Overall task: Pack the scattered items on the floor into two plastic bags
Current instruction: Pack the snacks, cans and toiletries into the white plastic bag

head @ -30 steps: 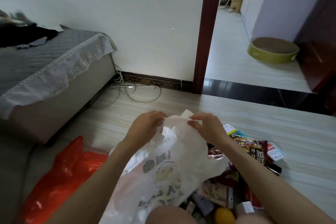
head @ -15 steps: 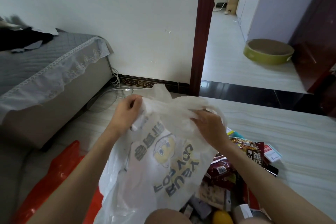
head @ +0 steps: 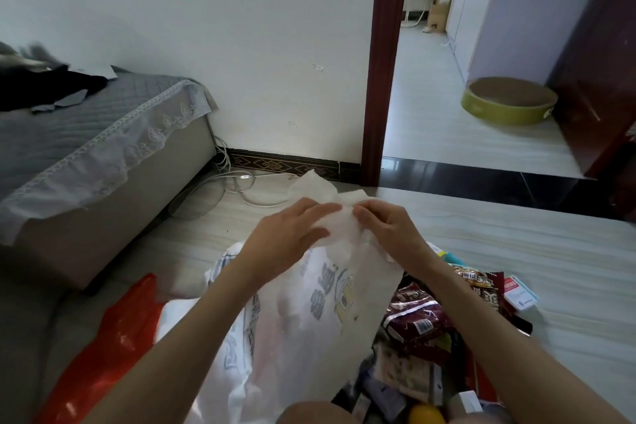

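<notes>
A white plastic bag (head: 320, 313) with a printed cartoon hangs in front of me. My left hand (head: 289, 237) and my right hand (head: 385, 227) both pinch its top edge, close together at the middle. An orange plastic bag (head: 106, 344) lies crumpled on the floor at the lower left. Scattered items lie on the floor under my right arm: dark red snack packets (head: 416, 317), a brown packet (head: 481, 286), a small white and red box (head: 519, 293), a pale packet (head: 402, 375) and a yellow round thing (head: 426, 415).
A bed (head: 86, 155) with a grey lace-edged cover stands at the left. White cables (head: 237, 189) lie by the wall. A dark red door frame (head: 382, 79) opens onto a hallway holding a round yellow-green cat scratcher (head: 509, 100).
My hands were apart and holding the bag's mouth wide half a second ago. They have come together at the top edge, and the bag has narrowed.
</notes>
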`<control>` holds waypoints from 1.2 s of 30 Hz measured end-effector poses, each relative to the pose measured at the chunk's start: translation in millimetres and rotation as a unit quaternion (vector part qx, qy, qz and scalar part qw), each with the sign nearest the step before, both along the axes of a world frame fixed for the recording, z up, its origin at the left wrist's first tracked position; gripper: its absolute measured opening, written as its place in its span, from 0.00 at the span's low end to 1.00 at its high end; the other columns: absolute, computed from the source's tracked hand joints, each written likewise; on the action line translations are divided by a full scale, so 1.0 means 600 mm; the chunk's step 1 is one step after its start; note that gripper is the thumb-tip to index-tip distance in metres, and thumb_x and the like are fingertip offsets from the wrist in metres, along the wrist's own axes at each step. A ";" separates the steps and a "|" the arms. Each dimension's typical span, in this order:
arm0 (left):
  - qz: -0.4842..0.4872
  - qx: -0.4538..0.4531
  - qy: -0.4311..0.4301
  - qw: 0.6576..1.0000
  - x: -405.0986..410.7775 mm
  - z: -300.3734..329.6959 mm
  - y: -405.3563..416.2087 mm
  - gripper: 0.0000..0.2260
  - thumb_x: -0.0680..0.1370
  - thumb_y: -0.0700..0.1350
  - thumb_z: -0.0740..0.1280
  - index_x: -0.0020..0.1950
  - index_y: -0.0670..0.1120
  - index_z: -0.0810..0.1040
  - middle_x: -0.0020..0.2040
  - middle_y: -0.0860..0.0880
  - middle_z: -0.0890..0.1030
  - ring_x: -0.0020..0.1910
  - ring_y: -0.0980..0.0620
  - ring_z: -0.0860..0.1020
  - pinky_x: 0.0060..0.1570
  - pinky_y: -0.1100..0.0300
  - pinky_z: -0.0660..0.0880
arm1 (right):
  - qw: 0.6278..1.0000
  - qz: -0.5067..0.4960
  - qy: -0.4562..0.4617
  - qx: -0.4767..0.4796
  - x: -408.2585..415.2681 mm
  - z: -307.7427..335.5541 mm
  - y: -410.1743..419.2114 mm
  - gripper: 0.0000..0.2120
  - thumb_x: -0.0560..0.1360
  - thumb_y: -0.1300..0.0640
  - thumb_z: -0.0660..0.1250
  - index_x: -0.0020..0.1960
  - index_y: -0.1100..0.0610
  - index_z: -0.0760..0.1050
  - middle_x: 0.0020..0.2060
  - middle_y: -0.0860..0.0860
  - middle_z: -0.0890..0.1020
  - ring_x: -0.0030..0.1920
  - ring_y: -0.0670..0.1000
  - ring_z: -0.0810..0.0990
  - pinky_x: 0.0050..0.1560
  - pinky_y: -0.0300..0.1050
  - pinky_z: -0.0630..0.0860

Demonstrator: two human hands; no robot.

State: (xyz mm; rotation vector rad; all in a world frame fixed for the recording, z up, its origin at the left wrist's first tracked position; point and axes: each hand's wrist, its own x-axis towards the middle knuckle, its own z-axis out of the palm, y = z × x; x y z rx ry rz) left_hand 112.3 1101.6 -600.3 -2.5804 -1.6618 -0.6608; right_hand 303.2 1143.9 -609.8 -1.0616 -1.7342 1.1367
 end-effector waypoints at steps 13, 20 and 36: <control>0.197 0.050 -0.075 0.976 -0.024 0.040 0.029 0.11 0.78 0.44 0.62 0.59 0.50 0.77 0.50 0.46 0.81 0.48 0.41 0.78 0.44 0.54 0.73 | 0.861 -0.138 -0.297 0.389 -0.012 -0.027 -0.018 0.29 0.69 0.36 0.61 0.64 0.53 0.68 0.58 0.56 0.76 0.58 0.52 0.68 0.56 0.49 0.70; 0.030 -0.207 -0.256 0.944 -0.054 0.066 0.007 0.08 0.76 0.41 0.66 0.54 0.46 0.80 0.49 0.55 0.83 0.49 0.58 0.80 0.49 0.67 0.74 | 0.975 -0.214 0.018 -0.049 0.031 -0.020 0.031 0.09 0.75 0.63 0.64 0.53 0.59 0.79 0.50 0.58 0.80 0.53 0.59 0.77 0.54 0.48 0.75; 0.005 -0.005 -0.043 0.999 0.003 -0.011 -0.021 0.26 0.72 0.52 0.68 0.67 0.52 0.65 0.64 0.48 0.73 0.60 0.55 0.69 0.59 0.56 0.67 | 0.935 0.117 0.129 -0.308 0.019 0.019 0.036 0.11 0.73 0.53 0.64 0.51 0.58 0.77 0.39 0.55 0.81 0.35 0.51 0.82 0.34 0.42 0.79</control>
